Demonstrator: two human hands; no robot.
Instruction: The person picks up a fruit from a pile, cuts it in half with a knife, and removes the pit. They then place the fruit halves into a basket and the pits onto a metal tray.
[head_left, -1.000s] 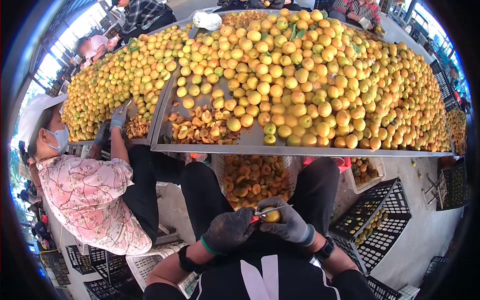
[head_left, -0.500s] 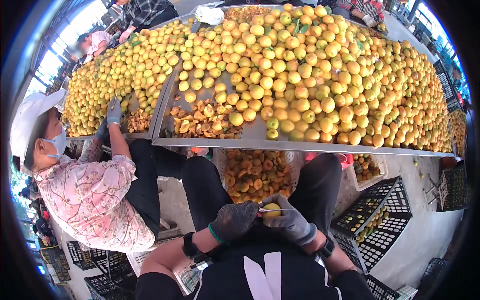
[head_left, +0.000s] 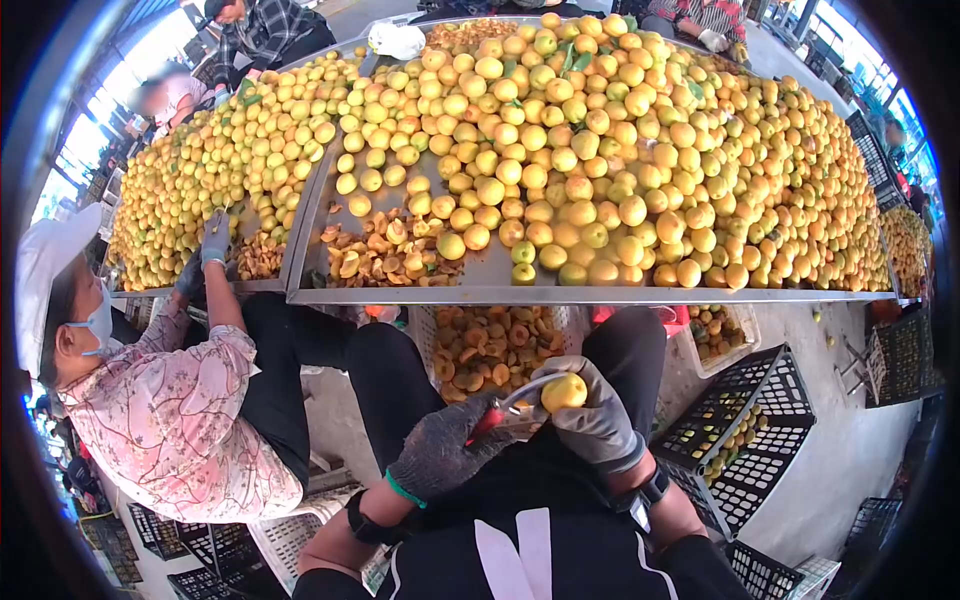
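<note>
Metal tbl (head_left: 590,296), rnd fruit (head_left: 564,392) in R hand (head_left: 602,425)

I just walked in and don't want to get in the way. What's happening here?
The person's gloved left hand grips a red-handled knife, its curved blade close to a yellow fruit held in the gloved right hand. Ahead, whole fruits are heaped on a metal table with some cut pieces. A crate below holds more cut fruit.

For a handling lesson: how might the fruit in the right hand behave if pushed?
The fruit would probably roll, being nearly round. It seems fairly firm, showing no dent in the right hand; its smooth skin might slip.
</note>
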